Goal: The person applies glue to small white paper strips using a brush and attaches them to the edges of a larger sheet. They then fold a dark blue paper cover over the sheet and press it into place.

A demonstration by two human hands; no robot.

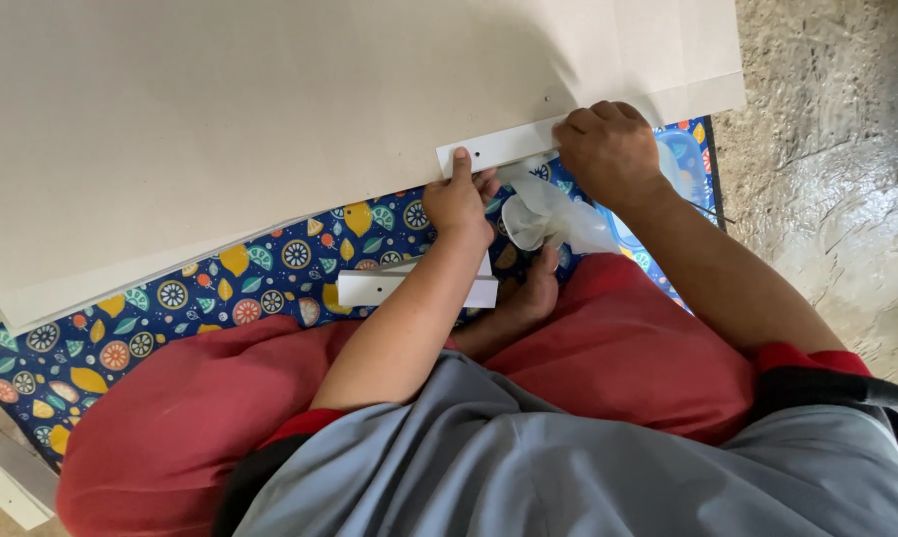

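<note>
Covering patterned mat [270,268]: grey board [270,119]

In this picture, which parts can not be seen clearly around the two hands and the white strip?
- Head view: the right hand covers the right end of the white strip.
- Head view: its fingertips are curled under, so its grip is unclear.
- Head view: the left forearm crosses the second white strip, hiding its middle.
- Head view: the grey board is cut off by the top edge.
- Head view: the clear plastic bag shows no readable contents.

Flat white strip [498,147] along grey board's [270,129] edge
</note>
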